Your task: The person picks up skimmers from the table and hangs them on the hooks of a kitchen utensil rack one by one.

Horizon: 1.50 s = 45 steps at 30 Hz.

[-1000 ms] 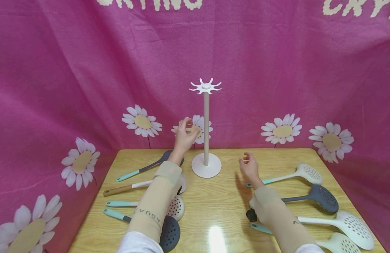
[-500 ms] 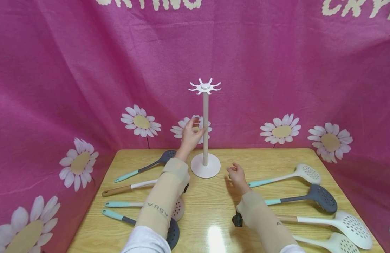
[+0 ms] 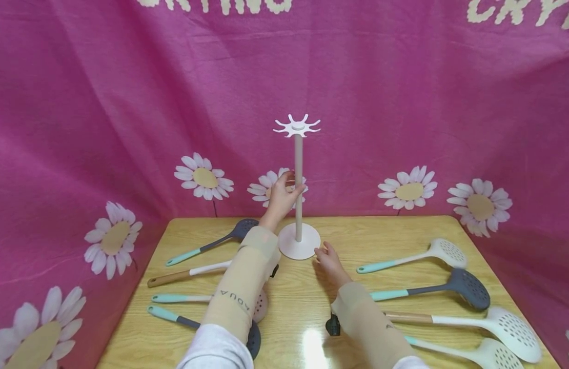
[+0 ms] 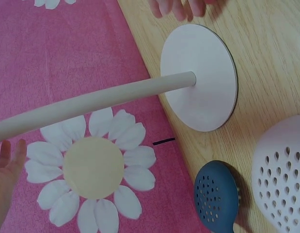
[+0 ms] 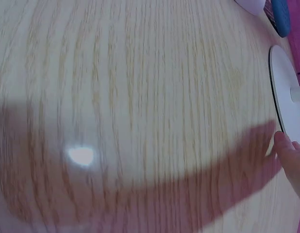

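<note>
A utensil stand with a beige pole (image 3: 299,154), a white top ring of hooks (image 3: 297,126) and a round white base (image 3: 293,250) stands upright at the table's back middle. My left hand (image 3: 281,199) curves loosely about the pole's middle, its thumb crossing in front; in the left wrist view its fingertips (image 4: 18,148) lie just below the pole with a gap at the thumb. Low at the base's right front edge is my right hand (image 3: 331,262), fingers slightly bent, fingertips right at the rim. The right wrist view shows its thumb (image 5: 281,140) beside the base edge.
On the left lie several skimmers, including a dark blue one (image 3: 244,228) and a wooden-handled utensil (image 3: 174,277) partly behind my left sleeve. More lie on the right: a white skimmer (image 3: 443,251), a dark one (image 3: 469,288) and a wooden-handled one (image 3: 515,328). Pink cloth (image 3: 381,102) hangs behind.
My left hand has moved right until it surrounds the pole. The right hand has come left and lower, from over the right-hand handles to the base's edge. The stand has kept its place.
</note>
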Motion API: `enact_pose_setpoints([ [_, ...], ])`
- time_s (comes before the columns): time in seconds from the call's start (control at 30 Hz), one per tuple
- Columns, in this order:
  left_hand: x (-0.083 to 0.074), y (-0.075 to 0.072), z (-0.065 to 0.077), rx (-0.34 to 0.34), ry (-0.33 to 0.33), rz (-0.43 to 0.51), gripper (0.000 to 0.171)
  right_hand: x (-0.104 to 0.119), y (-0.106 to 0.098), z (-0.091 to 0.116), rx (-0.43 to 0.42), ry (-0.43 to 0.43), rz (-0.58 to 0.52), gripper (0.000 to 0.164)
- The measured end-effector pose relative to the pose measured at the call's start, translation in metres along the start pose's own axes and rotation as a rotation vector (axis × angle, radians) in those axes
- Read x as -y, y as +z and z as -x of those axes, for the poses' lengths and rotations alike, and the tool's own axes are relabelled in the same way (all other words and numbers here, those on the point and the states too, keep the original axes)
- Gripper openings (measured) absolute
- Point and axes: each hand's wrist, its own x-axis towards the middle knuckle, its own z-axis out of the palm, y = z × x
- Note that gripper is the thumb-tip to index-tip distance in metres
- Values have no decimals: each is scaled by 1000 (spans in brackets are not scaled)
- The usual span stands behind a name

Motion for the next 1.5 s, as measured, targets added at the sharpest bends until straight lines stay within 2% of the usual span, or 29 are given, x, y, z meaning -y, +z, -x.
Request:
enact_pose_setpoints([
  [0.1,1,2,0,-3,3,33,43,-11,6,-9,20,62,-73,76],
  [0.23,3,5,-1,-12,3,59,41,-26,10,-22,-4,150,-170,92],
  [0.27,3,7,-2,-16,1,57,39,-27,10,-22,-4,159,-199,99],
  [0.37,3,10,-2,-32,-9,41,34,-17,10,-14,3,190,-260,103],
  [0.4,3,10,-2,-40,-13,34,31,5,13,2,12,189,-289,99],
  [0.6,-1,11,-4,-73,-34,5,22,89,31,57,2,242,-378,86],
  [0.7,-4,10,-4,-72,-42,-8,21,71,27,45,25,251,-403,93],
  [0.83,-8,10,-4,-72,-45,-25,22,27,17,16,52,249,-457,96],
  [0.93,-8,11,-5,-81,-50,-26,21,30,18,17,49,245,-496,94],
  [1.0,-8,11,-5,-87,-55,-31,20,56,24,32,18,265,-488,90],
  [1.17,-9,12,-4,-81,-61,-59,19,136,43,81,-33,311,-473,83],
  [1.2,-9,12,-4,-80,-58,-71,20,145,44,87,-31,313,-478,83],
  [1.3,-9,12,-1,-82,-43,-100,21,160,46,95,-30,338,-493,78],
  [1.5,-10,10,3,-107,7,-114,23,156,45,93,-29,341,-485,76],
])
